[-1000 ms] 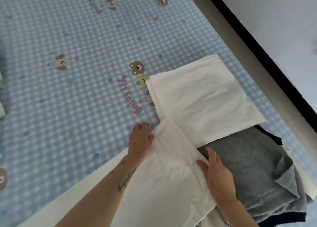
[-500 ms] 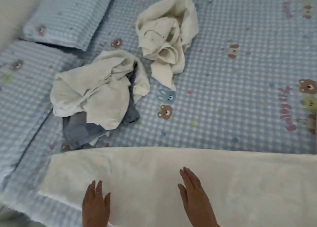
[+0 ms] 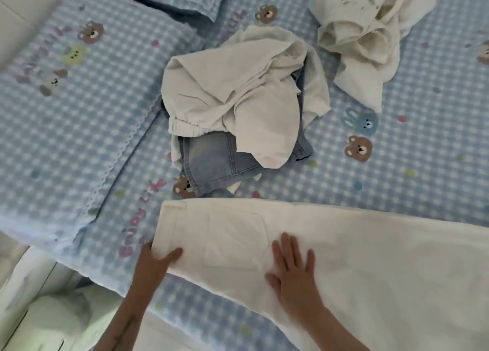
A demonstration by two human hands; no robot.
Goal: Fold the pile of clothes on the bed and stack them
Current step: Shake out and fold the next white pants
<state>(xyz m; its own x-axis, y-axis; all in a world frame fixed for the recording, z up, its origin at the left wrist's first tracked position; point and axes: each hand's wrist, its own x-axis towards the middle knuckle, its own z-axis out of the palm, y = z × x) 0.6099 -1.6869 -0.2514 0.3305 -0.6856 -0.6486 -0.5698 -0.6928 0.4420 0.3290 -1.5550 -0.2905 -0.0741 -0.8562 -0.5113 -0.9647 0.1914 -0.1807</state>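
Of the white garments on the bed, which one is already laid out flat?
The white trousers under both hands, nearest the camera; the other two white garments lie crumpled farther back.

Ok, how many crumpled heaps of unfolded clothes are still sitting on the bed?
2. One cream heap lies mid-bed on top of folded denim; another cream heap lies at the upper right. More garments may be hidden inside either heap.
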